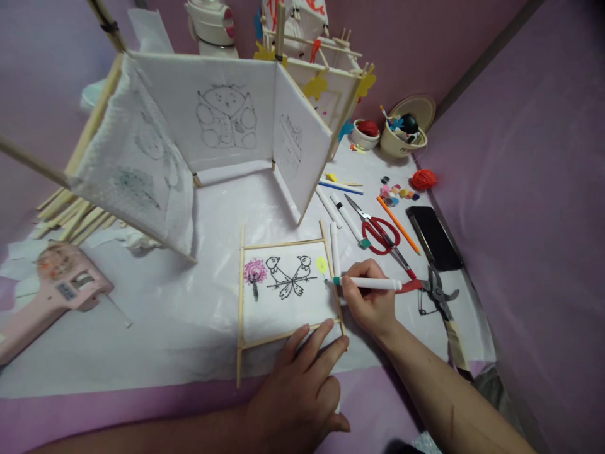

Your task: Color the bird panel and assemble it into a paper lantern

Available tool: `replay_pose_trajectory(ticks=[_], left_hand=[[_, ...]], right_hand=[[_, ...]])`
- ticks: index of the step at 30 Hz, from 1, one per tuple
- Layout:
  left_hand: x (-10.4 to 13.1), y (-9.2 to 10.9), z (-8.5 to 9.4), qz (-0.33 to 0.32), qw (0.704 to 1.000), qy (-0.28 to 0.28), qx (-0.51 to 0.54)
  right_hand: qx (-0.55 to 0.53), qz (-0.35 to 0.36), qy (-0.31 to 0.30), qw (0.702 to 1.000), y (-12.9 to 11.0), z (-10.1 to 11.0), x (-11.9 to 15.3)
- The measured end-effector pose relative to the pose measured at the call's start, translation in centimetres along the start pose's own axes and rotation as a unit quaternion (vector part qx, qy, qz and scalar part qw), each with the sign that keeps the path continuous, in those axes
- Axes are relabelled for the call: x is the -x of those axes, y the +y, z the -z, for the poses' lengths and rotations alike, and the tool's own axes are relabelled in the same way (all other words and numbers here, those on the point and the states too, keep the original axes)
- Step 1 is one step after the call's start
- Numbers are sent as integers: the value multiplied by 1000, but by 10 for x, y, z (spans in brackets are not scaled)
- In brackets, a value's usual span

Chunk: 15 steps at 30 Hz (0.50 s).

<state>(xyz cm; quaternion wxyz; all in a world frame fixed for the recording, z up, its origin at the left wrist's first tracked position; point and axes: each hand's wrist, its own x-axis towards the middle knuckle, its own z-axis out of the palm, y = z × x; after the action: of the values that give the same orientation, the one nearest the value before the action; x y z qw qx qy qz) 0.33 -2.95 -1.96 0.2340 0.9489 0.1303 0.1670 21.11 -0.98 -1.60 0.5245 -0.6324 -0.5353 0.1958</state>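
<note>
Frame [241, 296] — partly hidden (by left hand [302, 384]); glue gun [61, 302] — cut off.

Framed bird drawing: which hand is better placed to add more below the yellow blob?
Probably your right hand: it holds the green-tipped marker, tip just below the yellow blob. Your left hand holds no marker, resting at the frame's lower bar.

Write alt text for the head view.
A person's right hand holds a white-and-green marker just below a yellow flower-like shape on a stick-framed panel, beside two drawn birds, while the left hand rests on the panel's lower edge. Behind stands a three-panel screen with drawings; scissors, a phone and cutters lie right, a pink glue gun left.
</note>
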Motion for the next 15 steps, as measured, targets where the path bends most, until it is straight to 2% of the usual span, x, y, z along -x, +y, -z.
replay_pose_trajectory(ticks=[15], left_hand=[[0, 0, 0, -1, 1000, -1, 4]], right_hand=[[31, -6, 14, 999, -4, -2, -3]])
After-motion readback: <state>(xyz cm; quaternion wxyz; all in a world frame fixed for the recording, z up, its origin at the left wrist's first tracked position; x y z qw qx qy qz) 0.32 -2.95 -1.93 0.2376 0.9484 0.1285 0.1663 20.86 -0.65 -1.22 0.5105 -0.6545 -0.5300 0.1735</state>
